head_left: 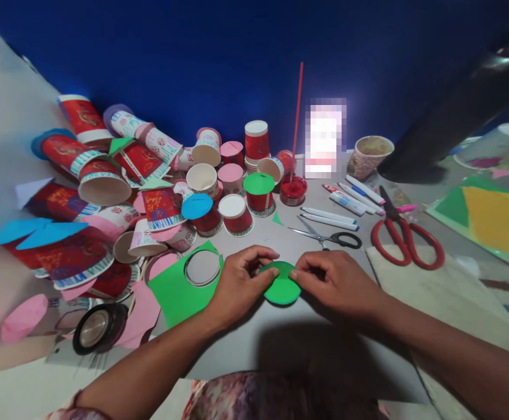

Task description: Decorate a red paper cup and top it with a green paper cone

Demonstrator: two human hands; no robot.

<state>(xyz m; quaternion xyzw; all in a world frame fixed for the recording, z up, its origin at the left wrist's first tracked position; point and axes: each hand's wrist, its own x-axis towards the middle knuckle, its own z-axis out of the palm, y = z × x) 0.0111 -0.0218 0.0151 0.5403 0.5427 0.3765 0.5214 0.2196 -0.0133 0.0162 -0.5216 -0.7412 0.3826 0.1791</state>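
Between my hands is a round green paper disc (283,289), held just above the grey table near its front. My left hand (246,277) pinches its left edge, thumb on top. The fingers of my right hand (331,280) are closed on its right edge. Left of my left hand lies a green paper sheet (173,291) with a round hole cut in it. Small scissors (322,236) lie open beyond my right hand, and a green paper scrap (277,219) lies beyond the disc.
Many decorated paper cups (153,207) crowd the left side. Markers (331,219), a red pot (293,191) with a stick, and large red-handled scissors (401,236) lie toward the right. A black round object (99,329) is at front left; beige cloth (447,309) at right.
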